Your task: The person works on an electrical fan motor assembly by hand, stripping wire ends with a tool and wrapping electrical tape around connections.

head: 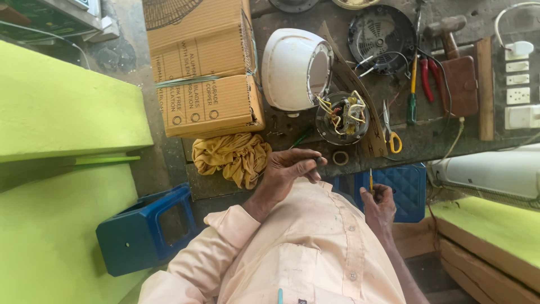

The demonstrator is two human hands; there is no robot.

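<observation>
My left hand hovers over the front edge of the dark workbench, its fingers pinched on a small dark part. My right hand is lower, near my shirt, and grips a thin yellow-handled screwdriver that points up. Just beyond my left hand sits a round dark motor base with yellow, red and white wires showing. A white domed housing lies on its side next to it. A small tape ring rests between the hands.
A cardboard box and a crumpled yellow cloth lie left. Yellow-handled scissors, a green screwdriver, red pliers, a hammer, a black round grille and a switch board lie right. A blue stool stands below left.
</observation>
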